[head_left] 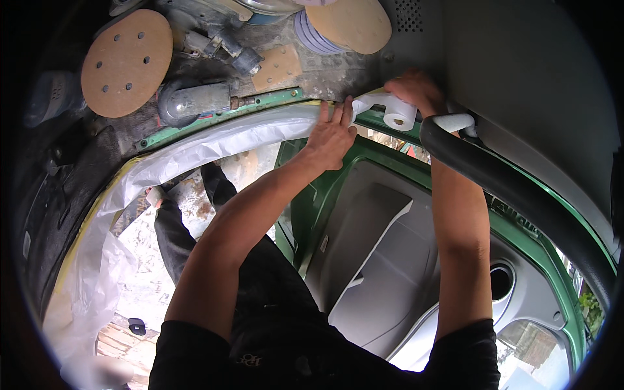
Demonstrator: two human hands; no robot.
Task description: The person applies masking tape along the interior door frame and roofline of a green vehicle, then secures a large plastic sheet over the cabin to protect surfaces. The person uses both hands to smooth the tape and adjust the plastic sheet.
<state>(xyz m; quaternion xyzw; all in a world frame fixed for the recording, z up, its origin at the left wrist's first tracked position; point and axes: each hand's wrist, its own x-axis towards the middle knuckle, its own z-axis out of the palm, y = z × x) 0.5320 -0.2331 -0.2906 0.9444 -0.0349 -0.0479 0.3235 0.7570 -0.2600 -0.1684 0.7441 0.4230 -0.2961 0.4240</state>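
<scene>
A strip of white plastic masking film [214,138] runs along the curved edge of a green vehicle door opening, with yellow tape showing at its border. My left hand [330,138] lies against the film near the top of the curve, fingers stretched out and pressing on the edge. Just to its right, my right hand [416,91] grips a white roll of masking film [399,116], from which the film leads toward my left fingertips. The roll's round end faces me; part of my right hand's fingers is hidden behind it.
An open green door [383,166] with a grey inner panel hangs below my arms. A black grab handle [513,188] curves beside my right forearm. On the vehicle floor lie a perforated sanding disc [127,63], an air sander [195,102] and a stack of discs [314,32].
</scene>
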